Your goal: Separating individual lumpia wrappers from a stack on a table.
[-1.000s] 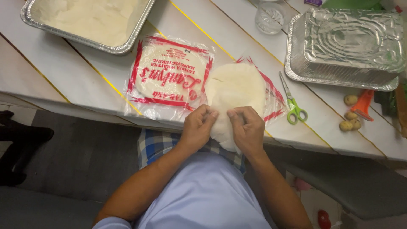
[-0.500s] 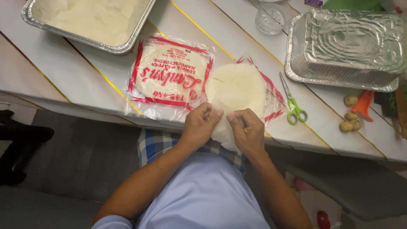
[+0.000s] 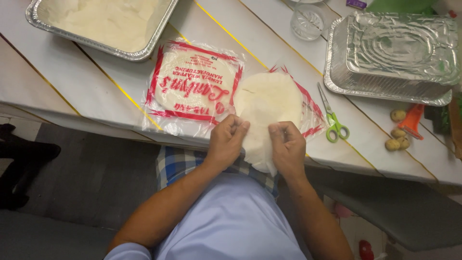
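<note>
A sealed clear packet of round wrappers (image 3: 192,89), printed in red, is seen lying flat on the white desk (image 3: 86,91), just left of an opened packet (image 3: 308,103) of the same kind. On the opened packet a stack of pale round wrappers (image 3: 269,110) overhangs the desk's near edge. The stack's lower edge is pinched by the closed fingers of the left hand (image 3: 228,142) and right hand (image 3: 287,147). Foil trays (image 3: 385,82) and green-handled scissors (image 3: 332,120) are set beyond. Since half a second earlier, the hands have been drawn slightly apart; the packets are unmoved.
</note>
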